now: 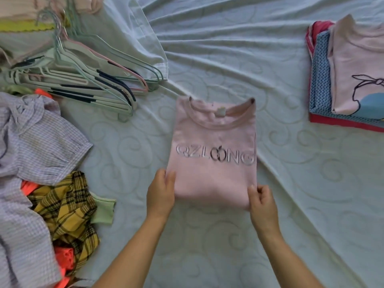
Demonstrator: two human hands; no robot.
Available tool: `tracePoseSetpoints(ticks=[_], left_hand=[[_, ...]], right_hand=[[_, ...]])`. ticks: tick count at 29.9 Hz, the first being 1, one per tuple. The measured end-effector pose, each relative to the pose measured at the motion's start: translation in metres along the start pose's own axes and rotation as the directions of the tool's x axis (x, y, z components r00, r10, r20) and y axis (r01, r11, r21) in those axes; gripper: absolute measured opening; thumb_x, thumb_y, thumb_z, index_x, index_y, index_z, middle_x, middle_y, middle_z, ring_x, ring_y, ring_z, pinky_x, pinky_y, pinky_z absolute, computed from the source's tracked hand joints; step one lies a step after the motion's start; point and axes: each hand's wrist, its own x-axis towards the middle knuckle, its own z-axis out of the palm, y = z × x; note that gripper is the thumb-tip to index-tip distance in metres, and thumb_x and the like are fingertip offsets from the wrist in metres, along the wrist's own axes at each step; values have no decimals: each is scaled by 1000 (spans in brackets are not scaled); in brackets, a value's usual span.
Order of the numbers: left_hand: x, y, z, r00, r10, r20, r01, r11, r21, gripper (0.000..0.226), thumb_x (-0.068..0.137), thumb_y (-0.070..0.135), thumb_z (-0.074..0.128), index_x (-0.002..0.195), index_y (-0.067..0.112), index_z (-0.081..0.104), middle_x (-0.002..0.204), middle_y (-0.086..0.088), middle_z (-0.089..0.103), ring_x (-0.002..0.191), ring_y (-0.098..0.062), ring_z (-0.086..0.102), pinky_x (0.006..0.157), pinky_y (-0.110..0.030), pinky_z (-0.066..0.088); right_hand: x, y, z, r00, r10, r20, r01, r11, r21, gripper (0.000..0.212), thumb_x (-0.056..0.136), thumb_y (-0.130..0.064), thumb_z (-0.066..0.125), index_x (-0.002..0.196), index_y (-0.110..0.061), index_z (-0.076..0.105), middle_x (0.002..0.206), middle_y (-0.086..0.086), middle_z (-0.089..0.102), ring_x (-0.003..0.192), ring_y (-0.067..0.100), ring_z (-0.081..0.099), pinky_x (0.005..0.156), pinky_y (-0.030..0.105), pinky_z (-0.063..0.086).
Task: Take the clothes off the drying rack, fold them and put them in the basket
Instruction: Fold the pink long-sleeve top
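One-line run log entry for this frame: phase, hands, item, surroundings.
phase: folding | left hand: gripping pink shirt bottom-left corner | right hand: gripping bottom-right corner | folded stack: far right | unfolded pile, hangers: left | basket: not visible

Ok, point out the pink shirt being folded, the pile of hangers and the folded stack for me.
pink shirt (214,140): head view, on the chest above the lettering.
pile of hangers (87,80): head view, on the middle of the heap.
folded stack (353,65): head view, on the top pink garment.
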Motion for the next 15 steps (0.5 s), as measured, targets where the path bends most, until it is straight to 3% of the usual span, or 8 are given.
tracePoseSetpoints(ticks=[3,5,7,9,11,15], left_hand=[[-58,-40,-3,993,-113,39,113,994,6,35,87,42,42,63,20,30,56,5,37,57,-21,37,57,-36,24],[-82,-66,1,985,-150,80,148,989,27,37,86,48,44,66,18,39,59,3,43,62,-26,42,59,-36,29],[-83,-79,2,993,-101,59,98,993,63,41,81,51,47,76,11,55,72,-2,50,71,-23,46,65,-29,33],[-70,-74,4,984,-174,35,174,985,8,34,80,33,66,99,5,58,92,-6,52,86,-22,49,78,-25,37],[-53,-60,7,948,-295,122,307,947,-90,41,76,26,74,106,11,50,102,-5,54,92,-23,54,81,-30,42],[-25,-38,3,797,-406,447,544,803,-242,76,51,41,82,113,9,52,109,-6,66,98,-23,65,86,-40,53]], right_hand=[[-51,44,0,982,183,42,-179,981,-73,38,81,-51,48,72,-14,43,66,1,49,66,24,46,58,27,35],[-64,63,2,979,203,23,-198,972,-127,49,67,-61,39,71,-13,45,69,4,50,70,26,48,62,33,35],[-63,61,3,982,183,-47,-187,978,-88,38,79,-45,56,84,-8,51,85,8,50,84,30,50,74,35,37],[-57,53,5,962,264,-71,-265,964,-8,33,86,-21,65,107,-1,50,101,11,49,91,28,52,82,32,37],[-50,47,10,943,332,-16,-331,943,38,35,85,-24,66,109,-2,51,103,12,57,90,26,55,79,32,41],[-44,33,7,864,462,199,-489,864,121,33,84,-35,65,104,-8,64,97,8,69,90,25,65,80,37,51]])
